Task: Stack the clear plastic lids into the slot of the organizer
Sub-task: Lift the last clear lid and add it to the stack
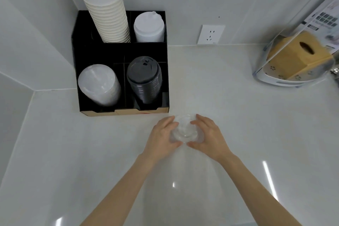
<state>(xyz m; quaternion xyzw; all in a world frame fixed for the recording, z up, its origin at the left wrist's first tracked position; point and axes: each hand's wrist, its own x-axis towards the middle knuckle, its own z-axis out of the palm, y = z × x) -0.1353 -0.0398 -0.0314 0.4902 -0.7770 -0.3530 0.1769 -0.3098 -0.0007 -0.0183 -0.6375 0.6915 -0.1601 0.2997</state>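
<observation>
A small stack of clear plastic lids (185, 129) rests on the white counter, just in front of the organizer's right front corner. My left hand (163, 135) grips its left side and my right hand (208, 135) grips its right side, fingers curled around the rim. The black organizer (121, 49) stands in the corner. Its front left slot holds a leaning stack of clear lids (99, 84). A stack of black lids (145, 79) fills the front right slot.
The organizer's back slots hold a tall stack of white paper cups (108, 14) and white lids (148, 26). A wall socket (211, 34) is on the back wall. A clear holder with a yellow tissue box (297, 55) stands at the right.
</observation>
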